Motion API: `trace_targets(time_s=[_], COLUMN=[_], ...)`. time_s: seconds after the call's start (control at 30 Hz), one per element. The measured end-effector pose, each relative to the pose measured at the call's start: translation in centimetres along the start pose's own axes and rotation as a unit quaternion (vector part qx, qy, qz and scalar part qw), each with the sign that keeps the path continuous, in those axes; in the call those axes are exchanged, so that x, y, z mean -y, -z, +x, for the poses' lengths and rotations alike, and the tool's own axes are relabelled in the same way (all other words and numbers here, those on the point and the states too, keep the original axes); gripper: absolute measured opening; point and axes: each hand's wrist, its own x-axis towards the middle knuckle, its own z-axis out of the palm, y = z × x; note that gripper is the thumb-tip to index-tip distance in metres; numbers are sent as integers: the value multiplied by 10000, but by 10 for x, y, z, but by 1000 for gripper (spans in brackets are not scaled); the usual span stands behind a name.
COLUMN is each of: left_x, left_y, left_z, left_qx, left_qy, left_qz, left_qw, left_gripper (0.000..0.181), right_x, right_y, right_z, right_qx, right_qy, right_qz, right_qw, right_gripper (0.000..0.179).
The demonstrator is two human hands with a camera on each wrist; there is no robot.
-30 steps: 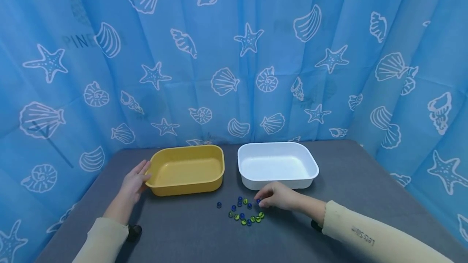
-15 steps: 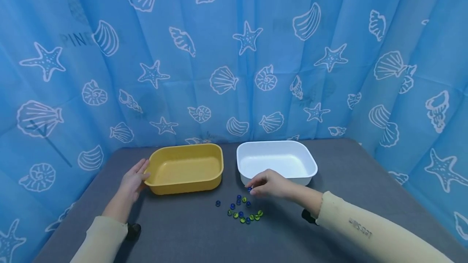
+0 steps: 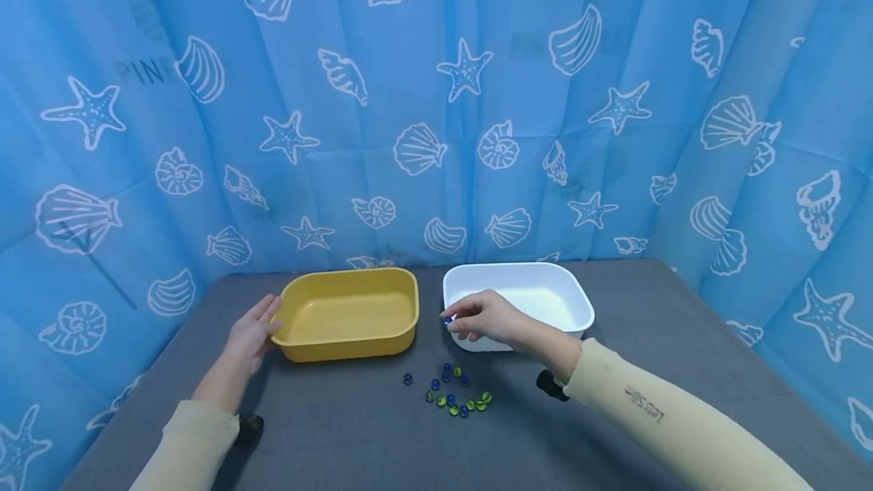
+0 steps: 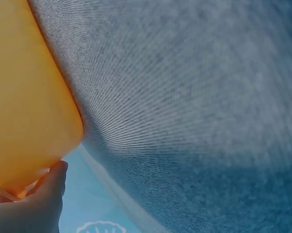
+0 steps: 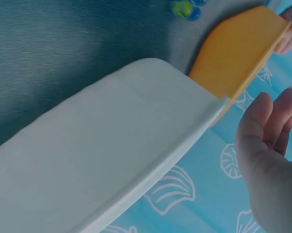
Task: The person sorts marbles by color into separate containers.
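Observation:
My right hand (image 3: 484,317) pinches a blue marble (image 3: 448,320) between thumb and fingertips. It is raised over the front left corner of the white basin (image 3: 521,270). In the right wrist view that hand (image 5: 274,145) appears at the right, beyond the white basin's rim (image 5: 155,167); the marble is hidden there. My left hand (image 3: 248,336) touches the left end of the yellow basin (image 3: 348,348) with fairly straight fingers. In the left wrist view, its thumb (image 4: 53,182) lies against the yellow wall (image 4: 34,97).
Several blue marbles (image 3: 435,384) and yellow-green marbles (image 3: 470,405) lie loose on the grey cloth-covered table (image 3: 341,438), in front of the basins. One blue marble (image 3: 408,379) lies apart to their left. A blue shell-print curtain (image 3: 423,97) hangs behind the table.
My right hand has lifted the blue marble off the table and carried it up, forward and leftward to the white basin's left corner. My left hand has stayed at the yellow basin.

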Motion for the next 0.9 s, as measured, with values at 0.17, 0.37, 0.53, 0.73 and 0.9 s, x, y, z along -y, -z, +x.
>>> trace_targets(time_s=[0.17, 0.37, 0.53, 0.73, 0.9], left_x=[0, 0, -2, -3, -2], left_y=[-1, -1, 0, 1, 2], left_z=[2, -1, -3, -3, -4], left_qx=[-20, 96, 166, 241, 222], left_qy=[53, -22, -10, -6, 19], left_qz=[49, 128, 101, 88, 103], left_qw=[10000, 9999, 9998, 9997, 9997], left_gripper=[64, 64, 64, 64, 64], right_x=[9, 17, 23, 29, 31], right_y=[-4, -11, -16, -23, -34], right_z=[13, 30, 44, 60, 75], right_qx=[-146, -285, -422, -524, -597], right_qy=[-94, -288, -329, -522, -680], right_qz=[185, 482, 707, 978, 1273], right_qw=[9997, 9980, 9961, 9925, 9877], right_gripper=[24, 27, 27, 28, 28])
